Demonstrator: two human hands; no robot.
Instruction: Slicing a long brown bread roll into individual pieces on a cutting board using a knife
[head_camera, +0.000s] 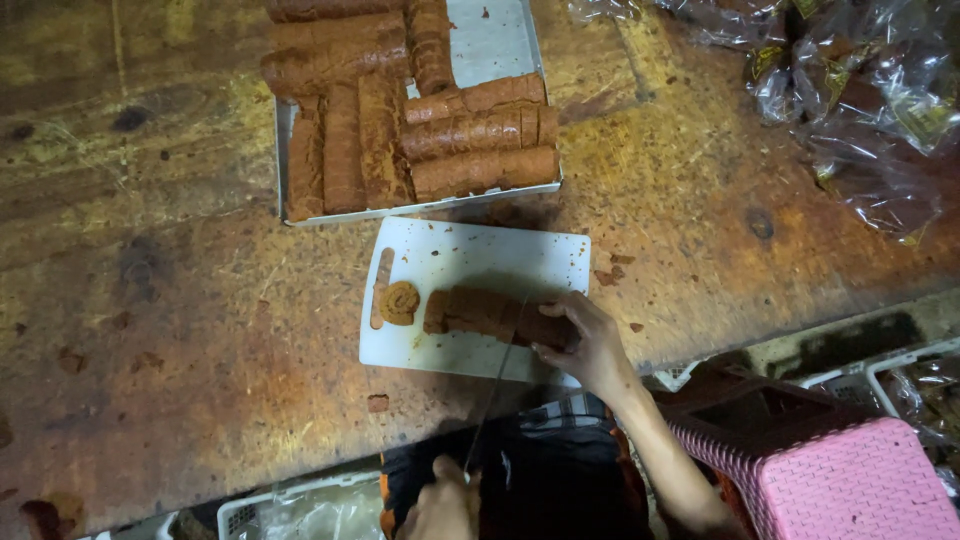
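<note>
A brown swirl roll (475, 310) lies across a white cutting board (480, 255). My right hand (590, 345) presses down on the roll's right end. My left hand (440, 505), at the bottom edge, grips the handle of a long thin knife (495, 385). Its blade reaches up across the board's near edge to the roll. A cut round slice (402, 300) lies flat at the roll's left, beside a thin end strip (380, 285).
A white tray (490, 40) stacked with several brown rolls sits just behind the board on a worn wooden table (180, 300). Filled clear plastic bags (860, 100) are heaped at the top right. A pink woven basket (830, 480) stands at the bottom right, and a white crate (250, 512) at the bottom left.
</note>
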